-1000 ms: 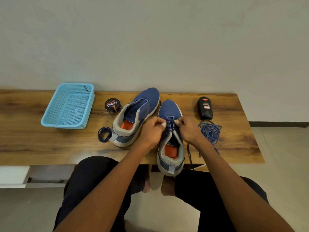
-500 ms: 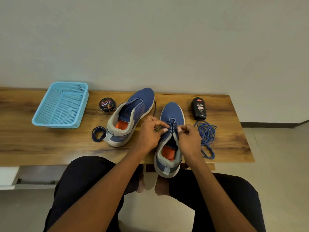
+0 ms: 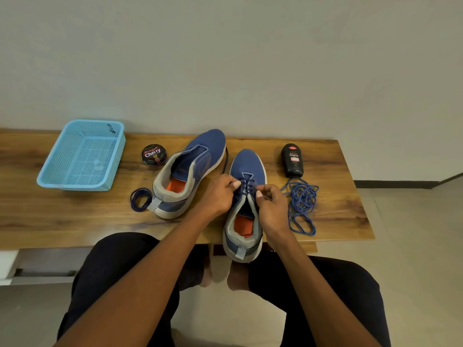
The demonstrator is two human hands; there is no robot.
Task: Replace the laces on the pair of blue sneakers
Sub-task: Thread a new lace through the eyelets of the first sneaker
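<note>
We seem to be in a plain room of a home, though we cannot tell which room. The wooden table point(image 3: 62, 221) stands pushed against a bare, off-white painted wall, with pale floor tiles and a dark skirting strip to its right. On the table sit household shoe-care things: a round tin of Cherry polish point(image 3: 154, 154) near its back edge, a black bottle of liquid polish point(image 3: 292, 160) further right, and a light blue plastic basket point(image 3: 82, 155) toward its left end. The person sits barefoot at the table's front edge, which also suggests a home.
</note>
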